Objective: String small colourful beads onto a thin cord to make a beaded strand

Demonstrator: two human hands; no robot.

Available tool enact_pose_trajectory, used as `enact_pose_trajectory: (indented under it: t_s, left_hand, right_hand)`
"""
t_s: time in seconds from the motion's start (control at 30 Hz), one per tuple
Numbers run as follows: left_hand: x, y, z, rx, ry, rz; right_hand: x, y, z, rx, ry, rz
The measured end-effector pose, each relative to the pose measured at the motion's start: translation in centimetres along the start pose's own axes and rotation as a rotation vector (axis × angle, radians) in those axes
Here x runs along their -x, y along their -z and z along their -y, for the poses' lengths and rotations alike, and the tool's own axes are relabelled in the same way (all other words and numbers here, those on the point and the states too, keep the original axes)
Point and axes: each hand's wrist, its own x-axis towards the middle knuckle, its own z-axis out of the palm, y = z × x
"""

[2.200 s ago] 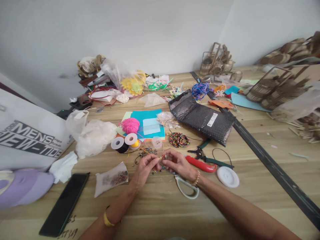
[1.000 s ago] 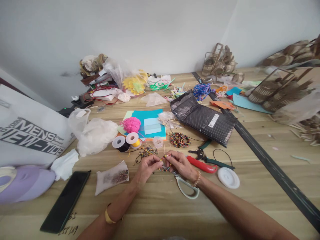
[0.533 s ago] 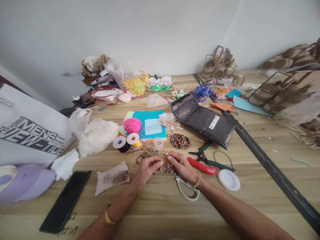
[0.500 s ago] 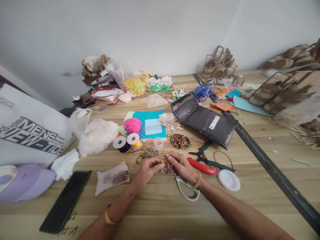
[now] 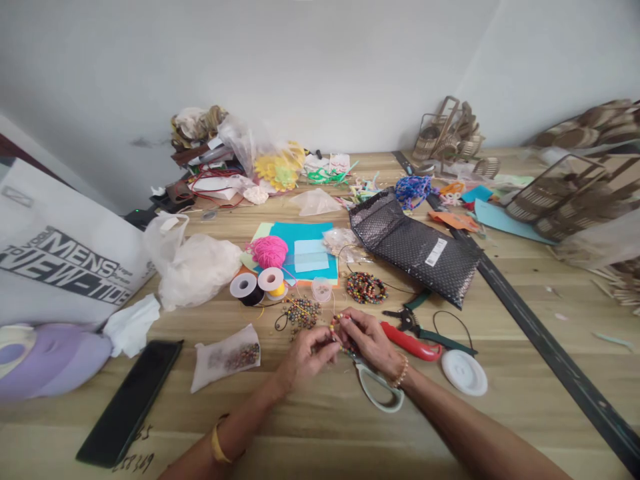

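Between my two hands is a small string of colourful beads (image 5: 336, 323), partly covered by my fingers. My left hand (image 5: 311, 350) pinches its left side with thumb and forefinger. On the other side, my right hand (image 5: 369, 339) has its fingers closed on the beads. Scissors (image 5: 381, 390) with pale handles lie under my right hand, their blades mostly hidden. Just beyond my left hand is a pile of loose beads (image 5: 302, 312). A coil of strung beads (image 5: 367, 288) rests farther back, near a small clear round container (image 5: 321, 289).
Red-handled pliers (image 5: 413, 343) and a white round lid (image 5: 464, 373) lie to the right. A black bubble mailer (image 5: 420, 247) is behind them. On the left are thread spools (image 5: 247, 289), pink yarn (image 5: 269, 252), a bead pouch (image 5: 227, 357) and a black phone (image 5: 131, 403).
My left hand has turned and shifted slightly down, covering more of the bead string, whose loop shows less. The whole view has shifted a little.
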Motion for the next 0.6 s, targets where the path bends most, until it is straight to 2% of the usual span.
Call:
enact_pose_trajectory:
  t_s: [0.1,0.23,0.47,0.6]
  left_hand:
    - [-0.4,0.8,0.0,0.147,0.033,-0.110]
    - [-0.9,1.5,0.5,0.209,0.023,-0.207]
    - [-1.4,1.9,1.8,0.389,0.056,-0.198]
    - [-1.4,2.1,1.4,0.323,0.084,-0.155]
  right_hand:
    - [-0.1,0.0,0.4,0.062,0.000,-0.024]
    - [-0.1,0.0,0.1,0.049,-0.032,-0.023]
    - [0.0,0.0,-0.1,0.024,-0.060,-0.006]
    - [0.1,0.2,0.0,0.029,-0.061,0.004]
